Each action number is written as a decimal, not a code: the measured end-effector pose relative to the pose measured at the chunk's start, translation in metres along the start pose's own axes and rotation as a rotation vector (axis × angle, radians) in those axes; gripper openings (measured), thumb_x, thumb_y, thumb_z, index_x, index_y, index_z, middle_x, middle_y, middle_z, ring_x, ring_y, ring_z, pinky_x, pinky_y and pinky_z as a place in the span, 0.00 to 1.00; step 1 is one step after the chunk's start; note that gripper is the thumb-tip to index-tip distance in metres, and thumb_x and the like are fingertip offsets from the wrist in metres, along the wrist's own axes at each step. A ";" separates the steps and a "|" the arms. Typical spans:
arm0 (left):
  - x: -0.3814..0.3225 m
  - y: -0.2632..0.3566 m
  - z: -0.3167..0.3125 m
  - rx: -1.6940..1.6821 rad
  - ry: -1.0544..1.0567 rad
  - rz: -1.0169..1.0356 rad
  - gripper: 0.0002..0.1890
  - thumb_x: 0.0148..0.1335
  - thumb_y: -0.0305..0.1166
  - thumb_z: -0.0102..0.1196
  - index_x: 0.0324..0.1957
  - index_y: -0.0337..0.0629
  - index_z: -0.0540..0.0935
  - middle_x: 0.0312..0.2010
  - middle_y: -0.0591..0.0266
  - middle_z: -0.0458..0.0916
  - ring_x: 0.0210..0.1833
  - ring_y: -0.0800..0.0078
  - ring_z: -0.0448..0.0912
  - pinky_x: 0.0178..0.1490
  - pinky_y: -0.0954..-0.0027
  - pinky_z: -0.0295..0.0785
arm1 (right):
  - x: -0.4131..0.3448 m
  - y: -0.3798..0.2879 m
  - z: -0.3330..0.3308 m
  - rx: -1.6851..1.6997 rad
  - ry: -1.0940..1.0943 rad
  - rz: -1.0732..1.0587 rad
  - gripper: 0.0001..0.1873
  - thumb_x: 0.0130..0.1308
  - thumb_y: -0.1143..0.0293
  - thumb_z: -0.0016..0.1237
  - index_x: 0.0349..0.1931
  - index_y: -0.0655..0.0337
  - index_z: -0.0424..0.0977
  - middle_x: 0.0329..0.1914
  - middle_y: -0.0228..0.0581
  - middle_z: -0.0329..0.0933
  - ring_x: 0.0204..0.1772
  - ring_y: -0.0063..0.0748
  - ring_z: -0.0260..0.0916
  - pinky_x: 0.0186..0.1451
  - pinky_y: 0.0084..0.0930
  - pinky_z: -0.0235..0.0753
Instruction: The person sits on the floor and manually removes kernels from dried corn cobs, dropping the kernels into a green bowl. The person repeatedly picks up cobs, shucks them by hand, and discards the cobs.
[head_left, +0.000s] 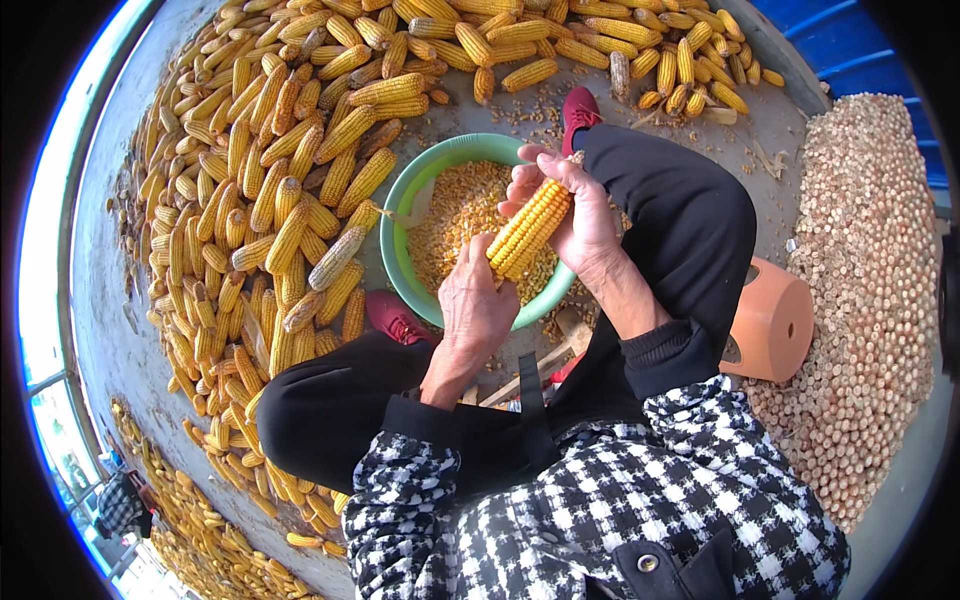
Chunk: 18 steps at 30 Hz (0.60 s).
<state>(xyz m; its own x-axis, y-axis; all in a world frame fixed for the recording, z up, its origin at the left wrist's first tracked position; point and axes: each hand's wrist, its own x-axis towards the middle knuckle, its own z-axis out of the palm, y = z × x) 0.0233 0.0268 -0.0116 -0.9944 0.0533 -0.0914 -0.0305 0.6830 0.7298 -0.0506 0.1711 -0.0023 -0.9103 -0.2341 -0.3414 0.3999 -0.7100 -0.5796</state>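
Observation:
A yellow ear of corn (529, 229) is held aslant between my two hands, above a green plastic basin (389, 225). My left hand (480, 300) grips its near end with curled fingers; the fingertips are partly hidden. At the far end, my right hand (589, 214) wraps the ear from the right, thumb along the top and several fingers spread beyond it. Even rows of kernels cover the visible side of the ear. Loose corn kernels (454, 206) fill the bottom of the basin, which stands between my feet.
Unshelled corn ears (285, 217) lie heaped to the left and ahead. Bare corn cobs (862, 247) are stacked at the right, beside an orange plastic stool (780, 322). My red shoes (397, 319) flank the basin. Scattered kernels and husk bits lie on the concrete floor (757, 135).

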 end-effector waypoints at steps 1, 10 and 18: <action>-0.001 -0.002 0.002 0.027 0.049 0.050 0.26 0.46 0.22 0.56 0.51 0.40 0.70 0.39 0.47 0.77 0.43 0.49 0.79 0.41 0.53 0.74 | 0.001 0.001 -0.001 0.026 0.094 0.049 0.13 0.65 0.63 0.50 0.44 0.60 0.72 0.35 0.39 0.77 0.39 0.36 0.77 0.45 0.38 0.80; -0.008 -0.001 0.016 -0.195 -0.140 -0.122 0.19 0.47 0.25 0.60 0.45 0.37 0.75 0.31 0.49 0.82 0.38 0.53 0.82 0.41 0.57 0.74 | -0.008 0.010 0.000 -0.044 0.136 0.004 0.14 0.66 0.57 0.49 0.27 0.52 0.64 0.22 0.29 0.63 0.25 0.27 0.63 0.33 0.29 0.71; -0.021 0.010 -0.004 -1.091 -0.583 -0.502 0.11 0.49 0.20 0.64 0.34 0.40 0.78 0.23 0.72 0.75 0.15 0.84 0.67 0.19 0.78 0.60 | -0.005 0.010 0.000 -0.472 0.128 -0.315 0.14 0.68 0.60 0.52 0.25 0.56 0.70 0.20 0.26 0.68 0.21 0.17 0.65 0.26 0.17 0.64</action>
<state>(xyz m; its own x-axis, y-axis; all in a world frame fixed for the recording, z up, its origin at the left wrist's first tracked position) 0.0440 0.0298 0.0000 -0.6714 0.4580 -0.5826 -0.7149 -0.1932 0.6720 -0.0424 0.1648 -0.0062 -0.9848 0.0433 -0.1683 0.1426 -0.3522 -0.9250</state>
